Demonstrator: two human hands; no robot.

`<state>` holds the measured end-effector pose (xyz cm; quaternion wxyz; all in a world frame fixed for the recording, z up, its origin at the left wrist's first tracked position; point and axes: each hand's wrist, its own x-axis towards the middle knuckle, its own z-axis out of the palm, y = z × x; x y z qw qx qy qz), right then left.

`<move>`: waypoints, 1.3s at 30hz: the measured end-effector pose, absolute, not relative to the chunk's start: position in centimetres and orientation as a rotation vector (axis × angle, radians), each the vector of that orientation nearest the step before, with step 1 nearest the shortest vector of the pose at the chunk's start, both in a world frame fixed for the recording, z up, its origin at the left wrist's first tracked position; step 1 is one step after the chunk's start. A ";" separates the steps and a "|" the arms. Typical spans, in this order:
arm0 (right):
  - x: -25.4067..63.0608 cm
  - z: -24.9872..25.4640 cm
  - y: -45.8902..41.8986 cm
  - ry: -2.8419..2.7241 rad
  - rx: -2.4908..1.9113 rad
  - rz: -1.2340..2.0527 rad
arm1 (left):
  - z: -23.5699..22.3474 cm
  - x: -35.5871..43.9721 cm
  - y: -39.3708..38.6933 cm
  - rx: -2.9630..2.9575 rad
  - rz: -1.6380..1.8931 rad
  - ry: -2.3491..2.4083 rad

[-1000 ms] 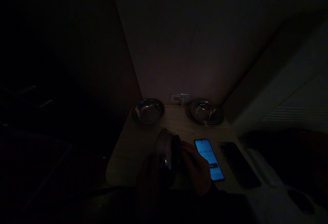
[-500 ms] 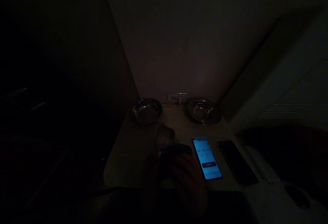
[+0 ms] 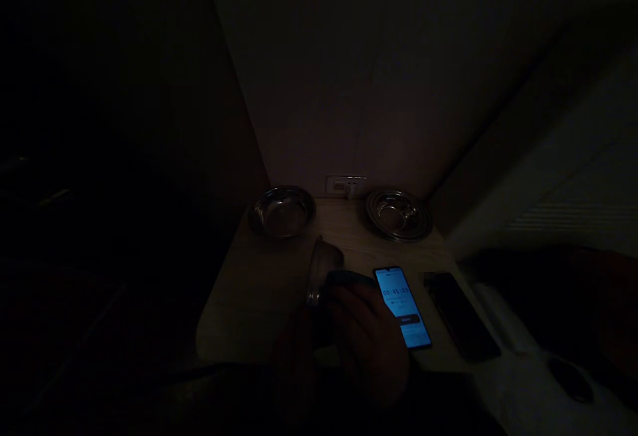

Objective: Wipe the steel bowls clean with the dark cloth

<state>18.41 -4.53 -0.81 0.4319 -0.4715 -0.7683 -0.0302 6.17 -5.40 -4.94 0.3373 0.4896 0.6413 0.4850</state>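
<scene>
A metal bowl (image 3: 326, 258) is tilted on its side above the near part of the small wooden table, its rim toward the left. My left hand (image 3: 294, 343), dim in the dark, grips the bowl's lower edge. My right hand (image 3: 366, 329) is closed around a dark bluish cloth (image 3: 349, 278), pressed against the bowl's right side. Its fingers are bent, and they hide most of the cloth. The lower part of the bowl is lost in shadow.
On the wooden table (image 3: 239, 303), a metal bowl (image 3: 284, 213) stands at back left and stacked metal dishes (image 3: 396, 215) at back right. A lit phone (image 3: 399, 296) and a dark phone (image 3: 463, 316) lie right of my hands. A wall socket (image 3: 343, 185) is behind.
My right hand and the cloth have shifted slightly up along the bowl, now covering the lit phone's left edge. The bowl has turned a little to the right.
</scene>
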 end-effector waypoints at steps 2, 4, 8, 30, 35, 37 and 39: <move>18.8 -0.3 -3.1 -1.929 -1.172 0.008 | -4.4 6.4 -5.4 1.250 1.246 1.667; 19.2 0.2 -1.2 -1.955 -1.166 0.127 | -4.0 6.6 -5.4 1.227 1.235 1.666; 20.2 0.6 1.9 -1.943 -1.197 0.313 | -3.6 6.7 -5.6 1.197 1.232 1.668; 19.3 0.7 -0.8 -1.967 -1.042 0.339 | -5.6 5.9 -5.6 1.247 1.288 1.770; 20.3 0.4 0.1 -1.893 -1.118 0.315 | -7.8 6.8 -7.6 1.380 1.317 1.939; 20.1 0.6 -0.5 -1.903 -1.089 0.330 | -8.0 7.1 -7.8 1.399 1.335 1.970; 19.5 0.7 -1.3 -1.931 -1.024 0.333 | -7.8 7.2 -7.7 1.412 1.373 1.969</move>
